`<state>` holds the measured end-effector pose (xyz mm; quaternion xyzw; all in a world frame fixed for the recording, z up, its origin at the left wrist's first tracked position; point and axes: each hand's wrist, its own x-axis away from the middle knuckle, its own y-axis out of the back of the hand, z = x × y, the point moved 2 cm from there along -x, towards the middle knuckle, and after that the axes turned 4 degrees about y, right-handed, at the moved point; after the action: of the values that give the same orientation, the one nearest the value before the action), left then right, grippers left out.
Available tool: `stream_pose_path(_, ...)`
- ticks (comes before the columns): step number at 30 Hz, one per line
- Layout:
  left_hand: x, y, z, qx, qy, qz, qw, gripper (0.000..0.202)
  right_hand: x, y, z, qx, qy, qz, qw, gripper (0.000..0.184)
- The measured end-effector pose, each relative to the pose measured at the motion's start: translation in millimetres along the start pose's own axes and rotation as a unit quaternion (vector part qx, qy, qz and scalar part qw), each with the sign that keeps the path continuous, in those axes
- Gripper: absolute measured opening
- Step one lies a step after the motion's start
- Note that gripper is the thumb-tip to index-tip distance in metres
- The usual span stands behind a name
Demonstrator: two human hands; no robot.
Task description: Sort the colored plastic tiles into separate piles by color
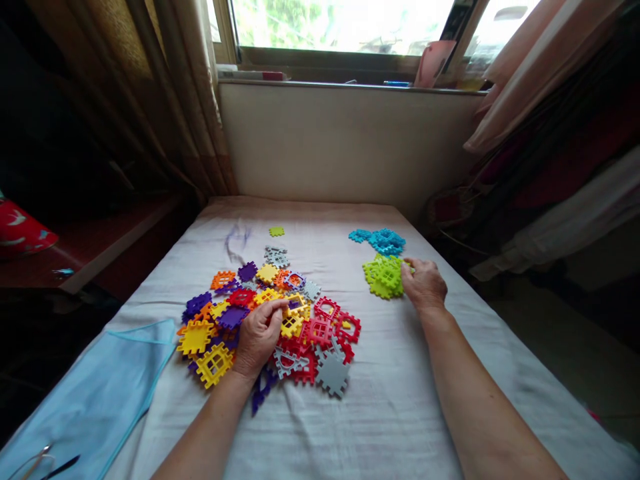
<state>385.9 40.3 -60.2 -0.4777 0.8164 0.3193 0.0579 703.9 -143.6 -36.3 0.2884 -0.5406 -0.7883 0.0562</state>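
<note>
My left hand (260,333) is over a mixed pile of plastic interlocking tiles, its fingers curled together. The fingertips meet a yellow window-frame tile (299,305); whether they grip it is hidden. Around the hand lie purple tiles (233,317), red tiles (320,330), orange tiles and a grey square tile (333,373). At the right, my right hand (424,283) has its fingers closed at the edge of a heap of lime-green tiles (384,275), pinching a green one. Just behind that heap sits a group of blue tiles (386,241).
A lone green tile (277,231) and some grey tiles (276,256) lie behind the pile. On the left of the white sheet (400,413) is a light-blue cloth bag (100,387), with eyeglasses (45,460) at its near end. A windowsill and curtains border the far side.
</note>
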Motion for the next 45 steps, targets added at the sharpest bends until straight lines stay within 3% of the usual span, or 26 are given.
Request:
stream_pose_path(4, 0, -0.6, 1, 0.007, -0.001, -0.001, 1.000, 0.024, -5, -4, 48, -0.031, 0.105, 0.007, 0.994, 0.036)
stream_pose_path(8, 1, -1.3, 3, 0.020, 0.007, -0.002, 1.000, 0.024, -10, -18, 125, -0.061, 0.236, 0.087, 0.966, 0.035)
stream_pose_path(12, 2, 0.1, 3, 0.024, 0.018, -0.006, 1.000, 0.024, -20, -44, 197, -0.060, 0.314, 0.170, 0.932, 0.039)
stream_pose_path(19, 1, 2.2, 0, 0.030, 0.024, -0.012, 0.999, 0.023, -55, -98, 281, -0.020, 0.373, 0.244, 0.895, 0.056)
stream_pose_path(25, 1, 0.7, 0, 0.033, 0.033, -0.010, 0.999, 0.022, -75, -130, 322, -0.014, 0.382, 0.282, 0.880, 0.053)
stream_pose_path(31, 1, 1.0, 0, 0.025, 0.032, -0.008, 0.999, 0.023, -76, -139, 324, -0.011, 0.385, 0.288, 0.877, 0.043)
stream_pose_path(36, 1, 2.0, -1, 0.020, 0.028, -0.010, 0.999, 0.022, -78, -123, 298, -0.001, 0.364, 0.250, 0.897, 0.042)
stream_pose_path(40, 1, 1.3, 2, 0.021, 0.032, -0.010, 0.999, 0.023, -74, -88, 244, 0.013, 0.337, 0.208, 0.918, 0.049)
stream_pose_path(45, 1, -0.7, 5, 0.029, 0.039, -0.006, 0.999, 0.023, -50, -34, 138, 0.054, 0.310, 0.122, 0.941, 0.044)
